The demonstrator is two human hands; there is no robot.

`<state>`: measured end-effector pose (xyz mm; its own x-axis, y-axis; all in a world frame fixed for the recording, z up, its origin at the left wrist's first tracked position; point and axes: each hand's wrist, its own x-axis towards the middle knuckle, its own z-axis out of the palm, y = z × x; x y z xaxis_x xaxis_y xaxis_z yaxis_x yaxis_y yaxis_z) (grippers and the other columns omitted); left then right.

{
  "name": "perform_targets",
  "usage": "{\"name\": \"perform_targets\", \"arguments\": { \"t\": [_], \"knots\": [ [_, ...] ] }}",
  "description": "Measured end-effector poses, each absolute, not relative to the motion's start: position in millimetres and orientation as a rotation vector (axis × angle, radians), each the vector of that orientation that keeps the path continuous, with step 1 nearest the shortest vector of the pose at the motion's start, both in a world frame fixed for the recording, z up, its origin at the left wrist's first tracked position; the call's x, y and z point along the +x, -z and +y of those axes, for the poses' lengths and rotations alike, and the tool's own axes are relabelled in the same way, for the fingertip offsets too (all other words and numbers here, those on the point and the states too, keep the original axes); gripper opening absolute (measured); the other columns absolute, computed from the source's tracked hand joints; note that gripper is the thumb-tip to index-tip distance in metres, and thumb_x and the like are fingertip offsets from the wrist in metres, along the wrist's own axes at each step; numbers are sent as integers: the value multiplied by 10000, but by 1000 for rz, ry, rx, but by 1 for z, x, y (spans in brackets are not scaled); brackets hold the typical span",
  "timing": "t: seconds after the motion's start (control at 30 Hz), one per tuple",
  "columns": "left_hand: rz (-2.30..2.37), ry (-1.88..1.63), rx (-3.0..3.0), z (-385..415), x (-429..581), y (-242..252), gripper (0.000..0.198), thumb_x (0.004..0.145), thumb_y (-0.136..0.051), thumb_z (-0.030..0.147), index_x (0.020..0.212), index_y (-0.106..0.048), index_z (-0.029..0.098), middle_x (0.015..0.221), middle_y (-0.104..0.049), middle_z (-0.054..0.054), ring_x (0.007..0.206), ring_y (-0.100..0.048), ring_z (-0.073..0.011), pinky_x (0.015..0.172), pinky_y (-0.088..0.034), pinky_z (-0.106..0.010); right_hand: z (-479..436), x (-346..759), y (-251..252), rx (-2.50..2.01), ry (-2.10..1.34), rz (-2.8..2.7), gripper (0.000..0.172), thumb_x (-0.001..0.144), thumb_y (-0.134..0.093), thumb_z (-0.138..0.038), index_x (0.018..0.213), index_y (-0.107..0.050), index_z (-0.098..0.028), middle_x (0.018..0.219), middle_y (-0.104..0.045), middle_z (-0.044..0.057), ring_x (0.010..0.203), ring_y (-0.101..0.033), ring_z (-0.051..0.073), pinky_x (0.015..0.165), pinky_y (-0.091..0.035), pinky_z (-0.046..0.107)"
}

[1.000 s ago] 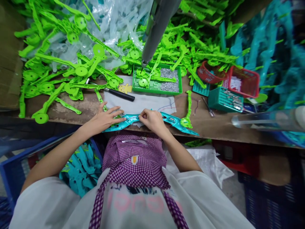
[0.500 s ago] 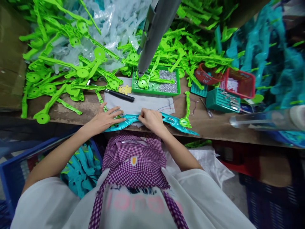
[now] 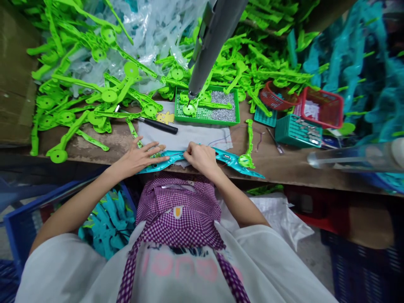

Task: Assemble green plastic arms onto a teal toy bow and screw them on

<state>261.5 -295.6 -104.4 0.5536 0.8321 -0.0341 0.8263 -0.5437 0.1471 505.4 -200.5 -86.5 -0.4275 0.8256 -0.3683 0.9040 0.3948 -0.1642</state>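
A long, curved teal plastic shell [image 3: 232,160] lies along the bench's front edge, with small dark parts in it. Flat over its left half rests my left hand [image 3: 139,160], fingers spread and touching it. My right hand [image 3: 202,159] is closed at the shell's middle, fingertips pressed together; what they pinch is hidden. A thin wire seems to run along the shell between both hands. On the shell's right part sits a lime-green arm with a round end [image 3: 246,160]. Under the shell is a grey cloth [image 3: 195,134], with a black-handled tool [image 3: 159,125] on it.
A grey powered screwdriver [image 3: 210,50] hangs over a green tray [image 3: 208,122] of small screws. Lime-green parts [image 3: 109,96] are heaped behind. Red [image 3: 339,118] and teal baskets [image 3: 290,136] stand at right, near a clear tube [image 3: 350,159]. A blue crate [image 3: 12,235] is lower left.
The view has shifted slightly, and the hanging screwdriver appears a little further right. Both hands stay almost in place on the teal shell.
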Motion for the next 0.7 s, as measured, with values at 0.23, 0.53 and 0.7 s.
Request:
{"name": "perform_targets", "arguments": {
  "t": [0.23,0.53,0.7],
  "knots": [
    [1365,-150,2672,-293,258,111,641,890,-496,32,1376,-507,449,1496,-503,0,1361,-478,-234,1180,-172,-537,-201,506,85,1515,516,2444,269,894,-451,-319,960,-676,-187,923,-765,104,796,-680,232,624,-284,293],
    [1347,25,2690,-291,257,109,525,956,-426,84,1351,-534,412,1511,-483,-31,1387,-447,-246,1121,-204,-585,-208,510,84,1505,465,2488,257,939,-430,-290,1014,-657,-195,969,-737,90,796,-637,214,630,-302,301],
    [1347,43,2653,-290,259,106,523,956,-423,94,1359,-538,405,1526,-463,-33,1395,-436,-240,1129,-220,-558,-233,517,85,1340,225,2848,331,999,-376,-275,1209,-609,-169,1260,-643,142,1060,-570,250,805,-345,358]
  ]
}}
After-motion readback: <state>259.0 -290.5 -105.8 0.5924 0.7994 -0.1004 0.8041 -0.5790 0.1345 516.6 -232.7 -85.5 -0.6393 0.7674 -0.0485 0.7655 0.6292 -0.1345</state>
